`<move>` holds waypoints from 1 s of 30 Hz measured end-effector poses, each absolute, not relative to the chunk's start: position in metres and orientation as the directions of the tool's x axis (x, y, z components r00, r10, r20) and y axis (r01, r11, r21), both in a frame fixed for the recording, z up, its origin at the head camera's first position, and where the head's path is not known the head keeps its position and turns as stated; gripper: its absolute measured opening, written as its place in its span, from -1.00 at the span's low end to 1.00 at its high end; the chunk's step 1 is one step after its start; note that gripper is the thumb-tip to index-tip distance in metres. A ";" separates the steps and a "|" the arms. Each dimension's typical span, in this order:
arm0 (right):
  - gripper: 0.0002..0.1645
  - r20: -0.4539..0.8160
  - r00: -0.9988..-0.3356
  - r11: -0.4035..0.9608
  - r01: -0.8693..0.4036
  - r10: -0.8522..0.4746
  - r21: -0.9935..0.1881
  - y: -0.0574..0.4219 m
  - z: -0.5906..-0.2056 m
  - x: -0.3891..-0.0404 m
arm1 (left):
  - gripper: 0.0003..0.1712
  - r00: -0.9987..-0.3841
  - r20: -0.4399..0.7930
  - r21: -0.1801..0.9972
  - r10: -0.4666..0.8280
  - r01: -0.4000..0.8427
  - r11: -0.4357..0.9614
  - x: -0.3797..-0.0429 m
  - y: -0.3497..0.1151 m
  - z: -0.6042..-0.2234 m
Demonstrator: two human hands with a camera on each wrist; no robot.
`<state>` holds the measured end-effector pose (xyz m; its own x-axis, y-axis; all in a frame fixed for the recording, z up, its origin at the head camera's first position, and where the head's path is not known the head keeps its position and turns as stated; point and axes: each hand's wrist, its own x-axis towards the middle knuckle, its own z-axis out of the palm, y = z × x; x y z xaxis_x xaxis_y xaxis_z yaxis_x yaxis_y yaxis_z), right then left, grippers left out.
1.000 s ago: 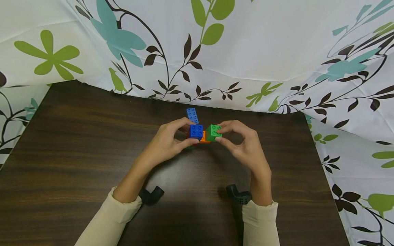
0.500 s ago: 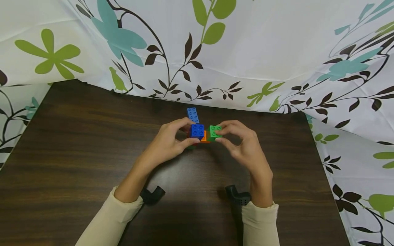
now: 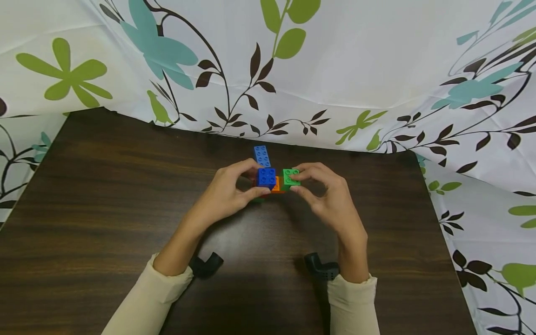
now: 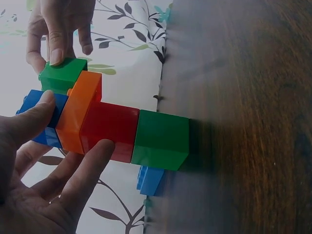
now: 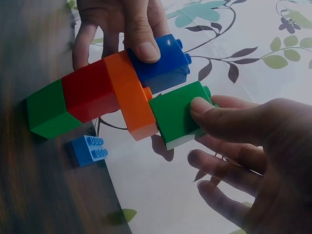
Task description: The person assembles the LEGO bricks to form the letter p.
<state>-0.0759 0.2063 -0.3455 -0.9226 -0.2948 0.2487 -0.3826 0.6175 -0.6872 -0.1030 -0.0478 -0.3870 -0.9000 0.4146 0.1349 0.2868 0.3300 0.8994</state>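
My left hand pinches a blue toy building brick between thumb and fingers. Under that brick runs a longer orange brick, laid across a red brick. A green brick forms the foot of this upright stack on the table. One left finger also touches the red brick in the left wrist view. With thumb and forefinger, my right hand holds a second green brick at the other end of the orange one, beside the blue brick. An orange stud shows in the gap between blue and green.
A lighter blue brick with two rows of studs lies just behind the stack on the dark wooden table. A white leaf-patterned cloth hangs along the table's back edge. Dark devices sit at both wrists.
The green brick in my right hand has turned from slightly skewed to square with the blue brick. Both hands otherwise keep their grips and nearly the same places.
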 end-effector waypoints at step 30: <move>-0.59 0.234 -0.948 0.610 -0.317 -0.214 -0.726 0.225 -0.349 -0.081 | -0.63 -0.902 0.071 0.903 0.425 0.240 0.357 -0.105 -0.051 -0.386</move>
